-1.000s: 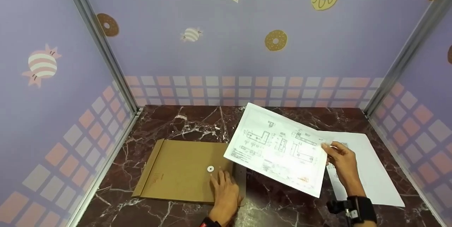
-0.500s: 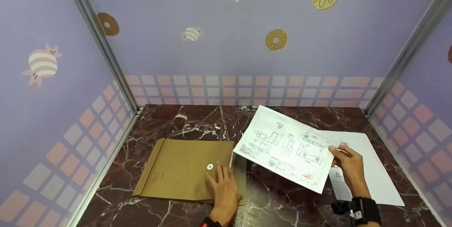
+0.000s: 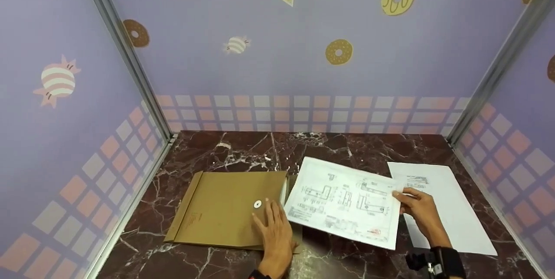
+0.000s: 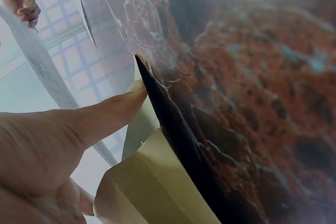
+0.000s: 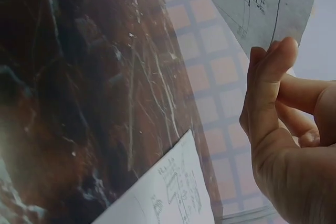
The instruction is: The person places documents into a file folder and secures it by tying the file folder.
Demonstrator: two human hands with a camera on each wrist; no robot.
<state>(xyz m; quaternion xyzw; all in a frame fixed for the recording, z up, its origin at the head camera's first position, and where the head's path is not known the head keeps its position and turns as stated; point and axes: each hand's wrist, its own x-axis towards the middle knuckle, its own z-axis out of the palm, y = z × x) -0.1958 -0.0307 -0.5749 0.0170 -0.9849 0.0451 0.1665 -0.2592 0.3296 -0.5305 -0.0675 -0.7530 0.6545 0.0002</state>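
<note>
A brown paper envelope [image 3: 225,209] with a white button disc [image 3: 257,204] lies on the left of the table, its right-hand mouth gaping. My left hand [image 3: 276,237] rests on it near that mouth, fingers extended on the top face. In the left wrist view the straight thumb [image 4: 113,115] presses at the flap [image 4: 140,129]. My right hand [image 3: 420,210] pinches the right edge of a sheet of paper [image 3: 342,203] printed with a technical drawing. The sheet is tilted above the table, its left corner right by the envelope's mouth.
Another white sheet [image 3: 451,214], partly printed, lies flat on the right of the dark marble table [image 3: 243,146]. Patterned lilac walls [image 3: 295,70] enclose the table at the back and both sides.
The printed sheet in my right hand first shifted right, then came down and back left towards the envelope. The envelope's mouth gapes wider, while my left hand stays almost in place.
</note>
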